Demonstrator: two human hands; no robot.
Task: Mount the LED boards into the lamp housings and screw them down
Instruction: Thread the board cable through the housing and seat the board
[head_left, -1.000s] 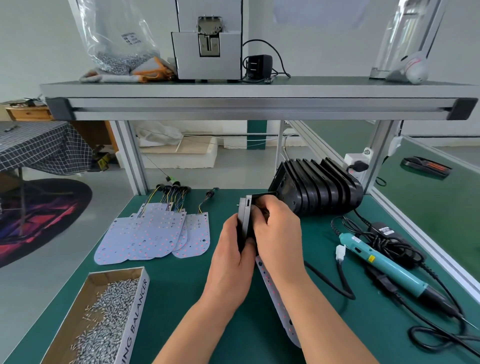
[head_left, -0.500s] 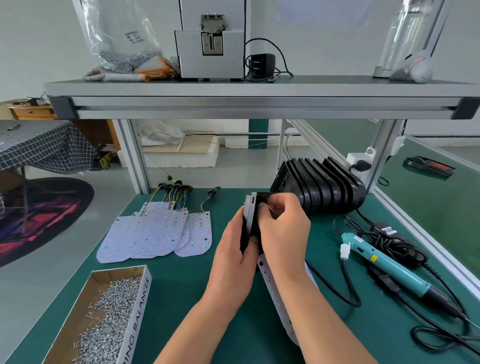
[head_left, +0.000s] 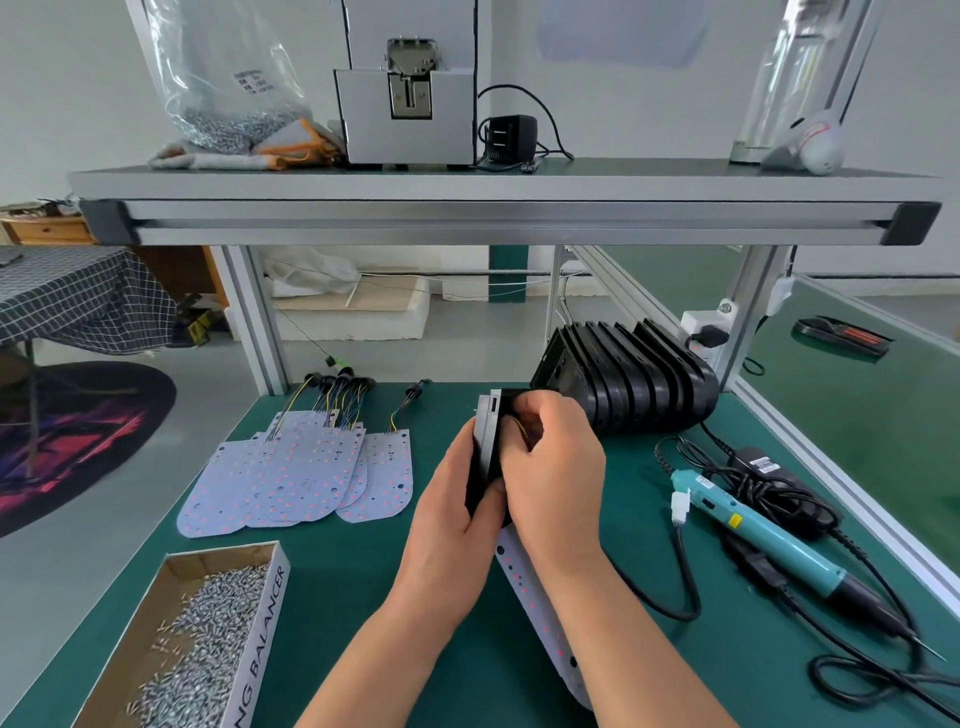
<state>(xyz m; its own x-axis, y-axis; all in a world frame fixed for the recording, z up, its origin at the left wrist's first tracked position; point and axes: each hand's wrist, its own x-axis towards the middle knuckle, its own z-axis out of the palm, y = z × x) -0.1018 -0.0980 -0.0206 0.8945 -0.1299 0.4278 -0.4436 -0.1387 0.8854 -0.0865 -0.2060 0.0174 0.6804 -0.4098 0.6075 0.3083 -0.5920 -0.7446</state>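
Hands (head_left: 511, 493) curled around upright housing (head_left: 488, 447)

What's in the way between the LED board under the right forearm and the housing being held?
Nothing visible apart from the hands. The left hand holds the housing on edge. The right hand covers the spot where the LED board meets it, so that joint is hidden.

On the shelf (head_left: 519, 182) I see a gray machine (head_left: 410, 119) beside a black adapter (head_left: 509, 136); off left, a checkered tablecloth (head_left: 78, 301) and dark rug (head_left: 78, 436).
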